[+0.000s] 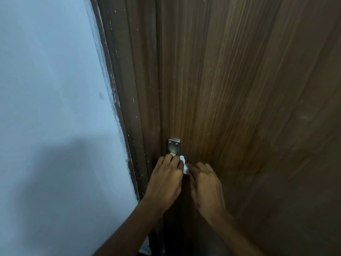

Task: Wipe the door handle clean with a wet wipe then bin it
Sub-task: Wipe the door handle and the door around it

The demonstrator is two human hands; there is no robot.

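Observation:
The metal plate of the door handle [174, 146] shows on the brown wooden door, low in the middle of the view. Its lever is hidden under my hands. My left hand [166, 179] is closed over the handle just below the plate. My right hand [205, 185] sits right beside it, fingers curled against the door. A white wet wipe [184, 166] shows as a small patch between the two hands, pressed at the handle. I cannot tell which fingers pinch the wipe.
The wooden door [239, 89] fills the right and centre. Its dark frame [129, 108], flecked with white paint, runs down the left of it. A pale blue wall [51, 89] lies left of the frame. No bin is in view.

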